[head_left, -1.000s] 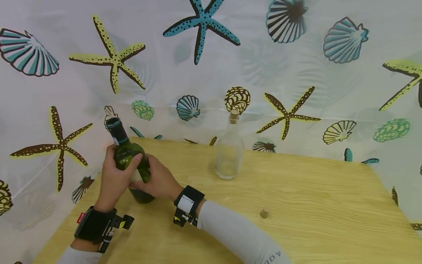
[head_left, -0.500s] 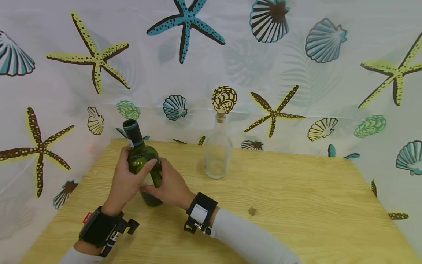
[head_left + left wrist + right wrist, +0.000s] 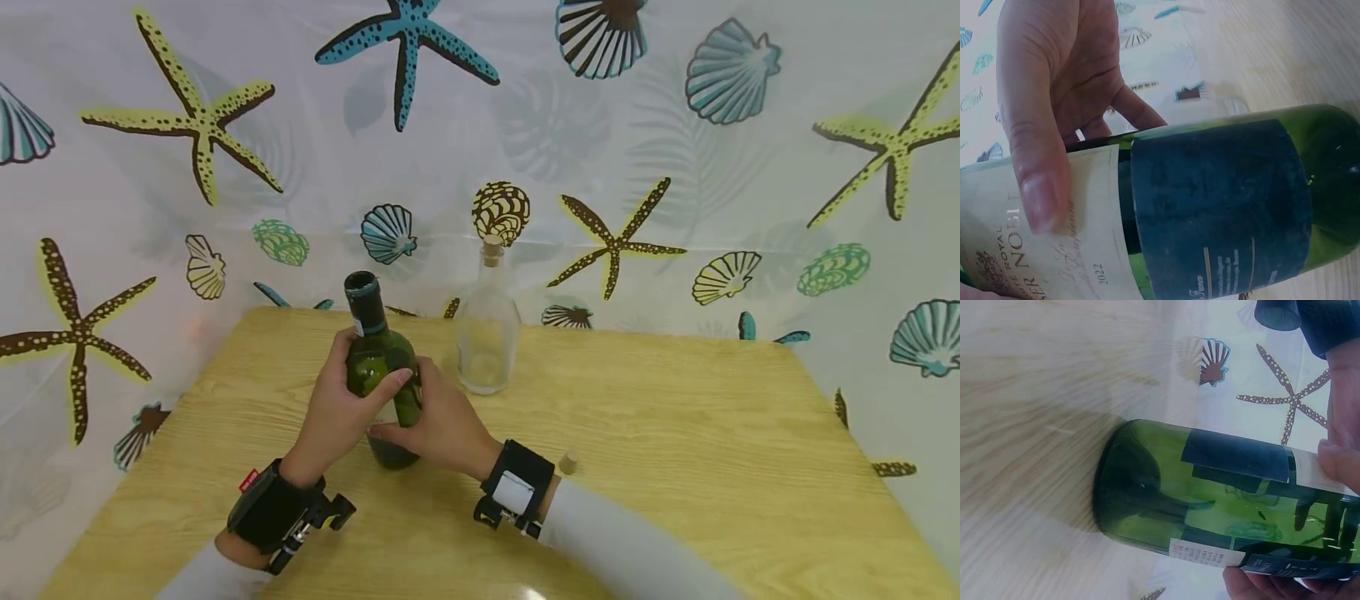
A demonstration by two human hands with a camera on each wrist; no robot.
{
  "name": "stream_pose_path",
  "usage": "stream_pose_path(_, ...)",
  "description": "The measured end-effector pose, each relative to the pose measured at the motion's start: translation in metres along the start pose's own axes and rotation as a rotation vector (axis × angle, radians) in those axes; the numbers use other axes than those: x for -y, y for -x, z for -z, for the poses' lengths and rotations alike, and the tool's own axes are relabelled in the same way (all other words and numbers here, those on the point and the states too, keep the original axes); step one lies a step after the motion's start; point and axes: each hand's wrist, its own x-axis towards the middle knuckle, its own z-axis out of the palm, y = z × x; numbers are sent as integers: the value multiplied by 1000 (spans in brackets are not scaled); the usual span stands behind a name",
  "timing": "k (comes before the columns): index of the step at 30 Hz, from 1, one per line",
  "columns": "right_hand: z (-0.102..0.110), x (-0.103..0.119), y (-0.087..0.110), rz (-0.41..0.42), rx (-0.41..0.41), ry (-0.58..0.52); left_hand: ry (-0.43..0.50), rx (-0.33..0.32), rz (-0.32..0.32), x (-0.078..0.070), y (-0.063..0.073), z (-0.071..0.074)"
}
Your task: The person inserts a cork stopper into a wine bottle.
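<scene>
Both hands hold a green wine bottle [image 3: 380, 350] with a dark, uncorked neck. My left hand [image 3: 337, 412] wraps the upper body from the left, its thumb across the front. From the right, my right hand [image 3: 453, 425] grips it a little lower. Cream and dark blue labels [image 3: 1222, 206] show in the left wrist view. In the right wrist view the bottle's base [image 3: 1125, 481] is right at the wooden tabletop. A clear glass bottle [image 3: 486, 342], stoppered with a cork [image 3: 492, 250], stands behind and to the right. The far fingers are partly hidden behind the wine bottle.
A small loose cork [image 3: 568, 462] lies on the wooden table [image 3: 690, 417], just beyond the right forearm. White cloth [image 3: 450, 150] printed with starfish and shells hangs behind the table and along its sides.
Both hands have carried the wine bottle to the right, nearer the clear bottle, keeping the same hold. The head view has turned slightly; the clear bottle and loose cork stay in place.
</scene>
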Motion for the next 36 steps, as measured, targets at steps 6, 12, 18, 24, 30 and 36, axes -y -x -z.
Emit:
stream_pose_path(6,20,-6,20,-16,-1,-40,38,98,-7,-6,-2,-18)
stream_pose_path(12,39,-12,40,-50,-3,-90,120,222,-35,-10,-8,-33)
stream_pose_path(18,49,-14,61,-87,-47,-80,184,298,-82,-16,-5,-48)
stream_pose_path(24,54,-14,78,-109,-95,-44,205,327,-102,-22,0,-60)
stream_pose_path(30,56,-13,90,-131,-123,-37,216,350,-97,-26,6,-67)
stream_pose_path(36,59,-10,100,-140,-114,-31,237,363,-99,-30,11,-72)
